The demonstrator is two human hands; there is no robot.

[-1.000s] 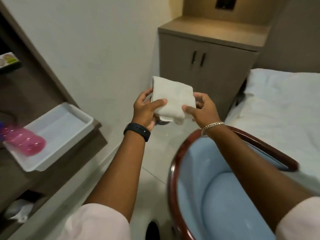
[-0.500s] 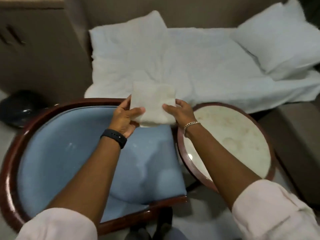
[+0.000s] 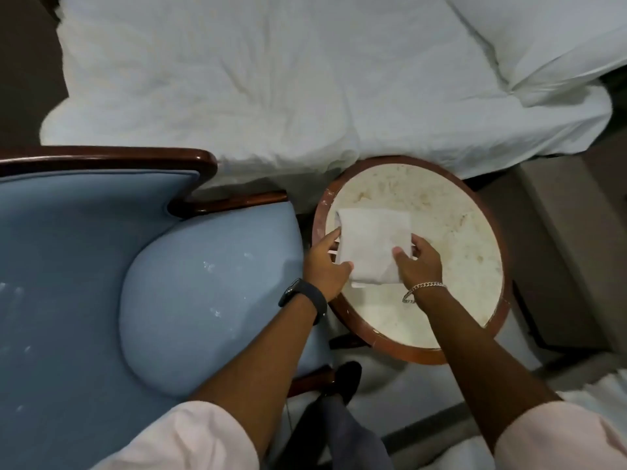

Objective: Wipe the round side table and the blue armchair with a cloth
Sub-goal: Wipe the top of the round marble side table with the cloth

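Note:
A folded white cloth [image 3: 371,244] is over the left part of the round side table [image 3: 441,232], whose pale stained top has a dark wooden rim. My left hand [image 3: 327,266] grips the cloth's left edge and my right hand [image 3: 419,262] grips its right edge. Whether the cloth touches the tabletop I cannot tell. The blue armchair [image 3: 101,266] with a dark wood frame fills the left of the view; small white specks dot its seat cushion.
A bed with rumpled white bedding [image 3: 271,79] runs along the far side, touching the table's far rim. A beige block [image 3: 570,249] stands right of the table. My dark shoe [image 3: 344,381] is on the pale floor between chair and table.
The view has swung right from the cabinet and chair to the table. Both hands carried the cloth from above the chair down and right over the round table.

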